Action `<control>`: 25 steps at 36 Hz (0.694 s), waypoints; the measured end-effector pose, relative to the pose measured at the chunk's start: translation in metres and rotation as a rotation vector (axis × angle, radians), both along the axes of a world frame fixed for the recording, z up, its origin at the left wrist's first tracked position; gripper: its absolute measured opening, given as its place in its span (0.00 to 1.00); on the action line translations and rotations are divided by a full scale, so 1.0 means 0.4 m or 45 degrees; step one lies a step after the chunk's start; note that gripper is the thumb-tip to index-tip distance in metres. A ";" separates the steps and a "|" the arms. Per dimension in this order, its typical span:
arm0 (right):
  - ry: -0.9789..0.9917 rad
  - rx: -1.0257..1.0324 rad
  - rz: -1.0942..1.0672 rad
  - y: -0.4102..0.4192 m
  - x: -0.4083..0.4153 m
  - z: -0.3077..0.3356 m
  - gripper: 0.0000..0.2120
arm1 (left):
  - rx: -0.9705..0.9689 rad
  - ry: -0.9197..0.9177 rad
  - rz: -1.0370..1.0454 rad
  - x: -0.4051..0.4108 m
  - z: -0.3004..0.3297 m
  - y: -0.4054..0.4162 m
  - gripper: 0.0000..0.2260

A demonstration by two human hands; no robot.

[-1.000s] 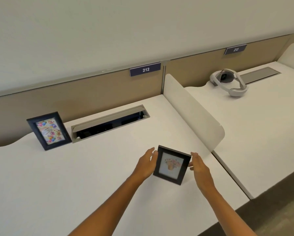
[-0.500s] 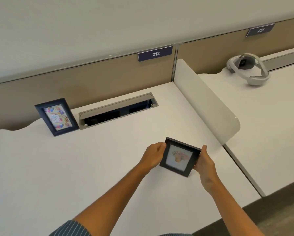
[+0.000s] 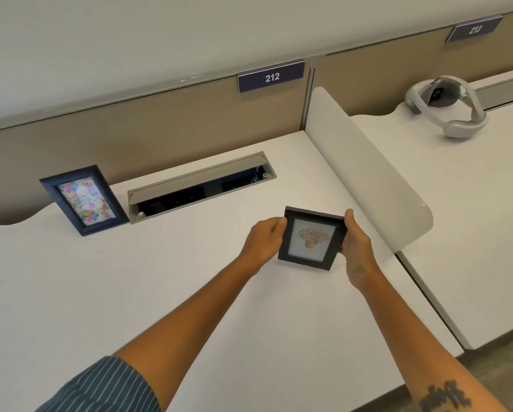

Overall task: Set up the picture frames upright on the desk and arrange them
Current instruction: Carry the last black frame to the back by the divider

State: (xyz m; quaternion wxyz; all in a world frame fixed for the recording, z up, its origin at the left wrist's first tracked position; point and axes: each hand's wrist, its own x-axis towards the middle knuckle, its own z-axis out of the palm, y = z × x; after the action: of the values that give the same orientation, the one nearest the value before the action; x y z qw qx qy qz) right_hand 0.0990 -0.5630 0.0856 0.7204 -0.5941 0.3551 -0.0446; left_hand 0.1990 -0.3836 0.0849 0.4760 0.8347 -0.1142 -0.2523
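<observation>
Desk labels [image 3: 271,77] "212", "213"

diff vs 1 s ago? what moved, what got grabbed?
Both hands closed on the small black frame: a second ago they flanked it with open fingers; now the left hand and right hand grip its sides. Whether it shifted on the desk is unclear, since the camera moved. The blue frame stayed upright at the back.

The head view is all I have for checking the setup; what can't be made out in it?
- Small frame: its back and stand, facing away; whether its base touches the desk.
- Blue frame: its rear support.
- Both pictures: blurred.
</observation>
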 end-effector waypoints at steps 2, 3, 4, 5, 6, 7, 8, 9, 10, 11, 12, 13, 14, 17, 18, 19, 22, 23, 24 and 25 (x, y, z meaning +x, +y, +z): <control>-0.007 -0.007 -0.006 -0.023 0.052 0.010 0.27 | -0.006 0.008 0.013 0.039 0.009 -0.019 0.23; -0.018 -0.011 -0.015 -0.036 0.079 0.012 0.24 | -0.011 0.009 0.022 0.059 0.013 -0.029 0.23; -0.032 -0.019 -0.025 -0.051 0.107 0.013 0.22 | -0.018 0.010 0.030 0.081 0.016 -0.039 0.24; -0.044 -0.019 -0.033 -0.066 0.137 0.013 0.21 | -0.021 0.012 0.040 0.105 0.017 -0.051 0.24; -0.054 -0.017 -0.036 -0.079 0.165 0.015 0.21 | -0.025 0.012 0.050 0.127 0.020 -0.061 0.24; -0.058 -0.010 -0.034 -0.090 0.191 0.019 0.21 | -0.030 0.011 0.060 0.149 0.024 -0.071 0.24; -0.055 -0.006 -0.032 -0.102 0.222 0.019 0.21 | -0.036 0.013 0.072 0.174 0.025 -0.082 0.24; -0.047 -0.006 -0.039 -0.113 0.252 0.021 0.20 | -0.042 0.018 0.085 0.198 0.026 -0.094 0.24; -0.043 -0.010 -0.056 -0.124 0.285 0.021 0.22 | -0.047 0.025 0.100 0.223 0.025 -0.105 0.24; -0.040 -0.012 -0.072 -0.134 0.316 0.022 0.24 | -0.050 0.035 0.113 0.249 0.024 -0.117 0.24; -0.036 -0.015 -0.078 -0.144 0.349 0.024 0.25 | -0.048 0.044 0.121 0.275 0.022 -0.128 0.24; -0.030 -0.020 -0.071 -0.153 0.380 0.027 0.25 | -0.048 0.048 0.125 0.301 0.021 -0.140 0.22; -0.024 -0.022 -0.058 -0.161 0.410 0.029 0.25 | -0.053 0.045 0.128 0.327 0.019 -0.152 0.18; -0.025 -0.014 -0.046 -0.195 0.498 0.024 0.26 | -0.053 0.040 0.164 0.408 0.012 -0.187 0.14; -0.029 -0.011 -0.048 -0.207 0.525 0.021 0.26 | -0.057 0.048 0.177 0.434 0.011 -0.199 0.14; -0.035 -0.006 -0.053 -0.219 0.549 0.019 0.26 | -0.066 0.059 0.186 0.460 0.011 -0.211 0.15; -0.052 0.006 -0.042 -0.253 0.615 0.007 0.24 | -0.097 0.116 0.217 0.534 0.010 -0.250 0.16; -0.059 0.006 -0.044 -0.265 0.634 0.002 0.24 | -0.096 0.120 0.224 0.557 0.010 -0.263 0.18; -0.064 0.008 -0.050 -0.276 0.651 -0.004 0.24 | -0.085 0.107 0.221 0.578 0.008 -0.276 0.20; -0.068 0.014 -0.057 -0.287 0.667 -0.009 0.24 | -0.075 0.090 0.210 0.596 0.007 -0.288 0.22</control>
State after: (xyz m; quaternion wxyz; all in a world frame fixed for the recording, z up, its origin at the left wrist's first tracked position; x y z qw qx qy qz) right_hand 0.3659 -0.6779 0.0818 0.7316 -0.5808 0.3491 -0.0746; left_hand 0.4373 -0.4987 0.0878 0.5232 0.8175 -0.0358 -0.2380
